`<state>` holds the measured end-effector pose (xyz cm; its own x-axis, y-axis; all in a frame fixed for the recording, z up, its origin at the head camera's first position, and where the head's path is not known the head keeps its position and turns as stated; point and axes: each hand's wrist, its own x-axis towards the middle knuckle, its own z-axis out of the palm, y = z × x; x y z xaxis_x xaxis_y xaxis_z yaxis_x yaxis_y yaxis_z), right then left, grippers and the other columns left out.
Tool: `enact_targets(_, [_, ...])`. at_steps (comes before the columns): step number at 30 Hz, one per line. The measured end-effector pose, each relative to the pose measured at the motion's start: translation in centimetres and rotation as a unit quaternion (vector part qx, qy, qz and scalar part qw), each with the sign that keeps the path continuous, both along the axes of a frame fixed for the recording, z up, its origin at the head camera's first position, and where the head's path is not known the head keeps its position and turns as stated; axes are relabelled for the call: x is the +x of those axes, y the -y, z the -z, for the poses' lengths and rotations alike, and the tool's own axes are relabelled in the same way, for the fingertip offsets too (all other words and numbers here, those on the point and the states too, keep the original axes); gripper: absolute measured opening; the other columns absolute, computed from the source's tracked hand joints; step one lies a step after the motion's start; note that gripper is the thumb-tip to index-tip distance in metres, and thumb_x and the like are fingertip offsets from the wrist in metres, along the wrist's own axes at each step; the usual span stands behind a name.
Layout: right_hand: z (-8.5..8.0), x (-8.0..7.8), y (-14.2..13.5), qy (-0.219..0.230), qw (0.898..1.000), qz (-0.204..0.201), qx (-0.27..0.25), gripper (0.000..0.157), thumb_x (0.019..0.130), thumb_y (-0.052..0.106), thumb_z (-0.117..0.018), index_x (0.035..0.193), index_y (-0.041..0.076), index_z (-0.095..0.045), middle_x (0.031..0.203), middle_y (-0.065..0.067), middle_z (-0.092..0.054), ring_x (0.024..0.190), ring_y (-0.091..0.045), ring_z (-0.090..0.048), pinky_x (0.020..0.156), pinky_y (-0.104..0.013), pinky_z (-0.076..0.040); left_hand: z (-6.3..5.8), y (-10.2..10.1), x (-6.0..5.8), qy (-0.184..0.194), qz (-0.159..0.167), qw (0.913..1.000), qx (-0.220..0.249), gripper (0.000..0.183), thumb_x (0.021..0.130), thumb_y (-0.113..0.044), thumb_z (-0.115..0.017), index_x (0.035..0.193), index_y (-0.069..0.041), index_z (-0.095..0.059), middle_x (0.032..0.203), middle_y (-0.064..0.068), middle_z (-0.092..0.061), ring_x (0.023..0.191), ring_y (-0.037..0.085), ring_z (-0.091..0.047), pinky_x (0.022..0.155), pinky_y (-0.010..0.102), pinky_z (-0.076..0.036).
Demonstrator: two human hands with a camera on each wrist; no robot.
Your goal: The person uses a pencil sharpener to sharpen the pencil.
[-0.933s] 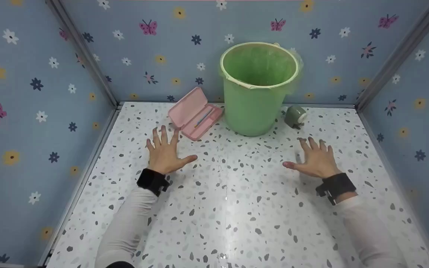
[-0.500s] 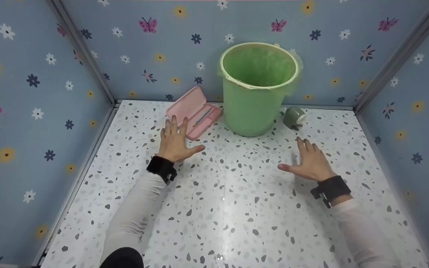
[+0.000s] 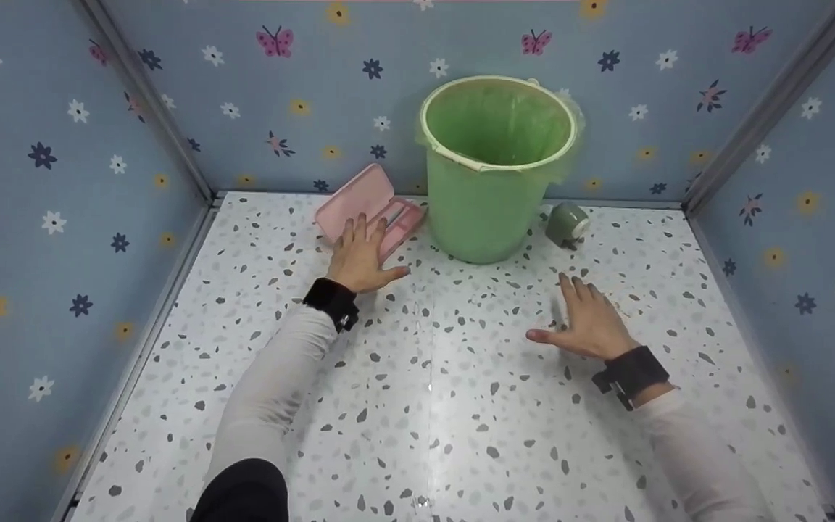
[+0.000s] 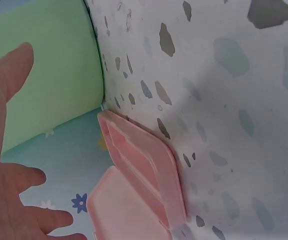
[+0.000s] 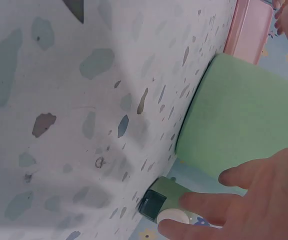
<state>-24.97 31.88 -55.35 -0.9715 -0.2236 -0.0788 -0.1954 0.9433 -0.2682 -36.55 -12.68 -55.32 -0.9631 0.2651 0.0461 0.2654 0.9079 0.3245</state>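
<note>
A pink pencil case (image 3: 352, 204) lies with its lid raised near the back wall; a thin blue pen or pencil (image 3: 394, 215) is in its tray. My left hand (image 3: 361, 261), fingers spread, overlaps the case's front in the head view. In the left wrist view, its fingertips are apart from the case (image 4: 170, 192). My right hand (image 3: 591, 325) hovers over the table with straight fingers and thumb held out, holding nothing. The thing nearest its fingertips is a small grey-green object (image 3: 566, 223) with a white round end and a dark square patch (image 5: 152, 203).
A tall green bin (image 3: 486, 210) with a pale rim and a thin liner stands at the back between the two hands. Patterned blue walls (image 3: 193, 94) enclose the speckled white table (image 3: 475, 406) at the back and sides.
My left hand has moved forward and right, from in front of the pencil case to over its front. The right hand has shifted slightly left. The case, bin and small object stay put.
</note>
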Motion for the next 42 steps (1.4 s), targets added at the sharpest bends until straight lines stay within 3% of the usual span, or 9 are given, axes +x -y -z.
enact_targets(5, [0.2, 0.0, 0.2, -0.011, 1.0, -0.021, -0.014, 0.142, 0.084, 0.084, -0.077, 0.175, -0.007, -0.019, 0.175, -0.043, -0.032, 0.163, -0.063, -0.035, 0.134, -0.075, -0.03, 1.0, -0.4, -0.9, 0.0, 0.015, 0.9999, -0.007, 0.109, 0.097, -0.06, -0.078, 0.177, -0.006, -0.029, 0.18, 0.032, -0.03, 0.169, 0.055, -0.028, 0.135, 0.071, -0.033])
enact_targets(13, [0.6, 0.3, 0.5, -0.001, 0.999, -0.035, -0.002, 0.139, 0.085, 0.08, -0.08, 0.175, -0.008, -0.02, 0.178, -0.039, -0.03, 0.164, -0.063, -0.033, 0.136, -0.071, -0.027, 2.5, -0.3, -2.2, 0.008, 0.011, 0.9995, -0.029, 0.101, 0.101, -0.055, -0.076, 0.174, 0.001, -0.032, 0.172, 0.032, -0.046, 0.159, 0.052, -0.046, 0.132, 0.064, -0.041])
enact_targets(17, [0.9, 0.3, 0.9, 0.005, 0.999, -0.048, -0.007, 0.137, 0.086, 0.077, -0.081, 0.174, -0.009, -0.02, 0.177, -0.04, -0.029, 0.164, -0.063, -0.033, 0.136, -0.072, -0.027, 3.0, 0.1, -2.6, 0.009, 0.006, 0.9988, -0.048, 0.092, 0.102, -0.05, -0.076, 0.166, 0.007, -0.043, 0.156, 0.033, -0.062, 0.145, 0.05, -0.061, 0.125, 0.059, -0.051])
enact_targets(21, [0.9, 0.4, 0.9, 0.003, 0.999, -0.051, -0.015, 0.134, 0.087, 0.073, -0.083, 0.174, -0.008, -0.022, 0.177, -0.038, -0.032, 0.164, -0.061, -0.035, 0.135, -0.072, -0.029, 3.5, -0.1, -3.1, 0.004, 0.0, 0.9993, -0.037, 0.073, 0.101, -0.041, -0.077, 0.151, 0.01, -0.059, 0.138, 0.031, -0.071, 0.128, 0.048, -0.071, 0.115, 0.058, -0.058])
enact_targets(26, [1.0, 0.6, 0.6, 0.005, 0.999, -0.046, -0.023, 0.129, 0.089, 0.068, -0.084, 0.174, -0.007, -0.023, 0.177, -0.037, -0.034, 0.164, -0.061, -0.035, 0.131, -0.076, -0.033, 4.3, -0.9, -4.1, -0.001, -0.03, 0.9991, -0.029, 0.048, 0.103, -0.031, -0.072, 0.133, 0.007, -0.072, 0.127, 0.027, -0.075, 0.12, 0.046, -0.074, 0.109, 0.058, -0.06])
enact_targets(31, [1.0, 0.9, 0.6, 0.002, 0.998, -0.059, -0.034, 0.118, 0.093, 0.067, -0.08, 0.173, -0.004, -0.03, 0.174, -0.036, -0.04, 0.162, -0.059, -0.04, 0.128, -0.077, -0.038, 5.1, -1.2, -5.0, -0.027, -0.052, 0.9981, -0.019, 0.038, 0.101, -0.026, -0.072, 0.119, 0.008, -0.077, 0.119, 0.028, -0.077, 0.113, 0.049, -0.075, 0.102, 0.064, -0.06])
enact_targets(38, [0.6, 1.2, 0.6, -0.019, 0.995, -0.08, -0.063, 0.098, 0.097, 0.06, -0.078, 0.169, 0.003, -0.044, 0.168, -0.027, -0.055, 0.154, -0.053, -0.055, 0.128, -0.07, -0.043, 4.3, -1.6, -5.7, 0.012, -0.072, 0.9964, -0.044, 0.042, 0.104, -0.029, -0.072, 0.129, 0.005, -0.075, 0.128, 0.027, -0.074, 0.121, 0.047, -0.073, 0.108, 0.059, -0.06])
enact_targets(42, [0.6, 1.3, 0.6, -0.028, 0.994, -0.078, -0.07, 0.095, 0.097, 0.058, -0.079, 0.168, 0.004, -0.047, 0.166, -0.026, -0.057, 0.152, -0.053, -0.057, 0.127, -0.07, -0.044, 4.4, -1.8, -5.6, 0.011, -0.083, 0.996, -0.033, 0.04, 0.103, -0.027, -0.073, 0.127, 0.004, -0.076, 0.13, 0.026, -0.073, 0.122, 0.046, -0.072, 0.108, 0.059, -0.06])
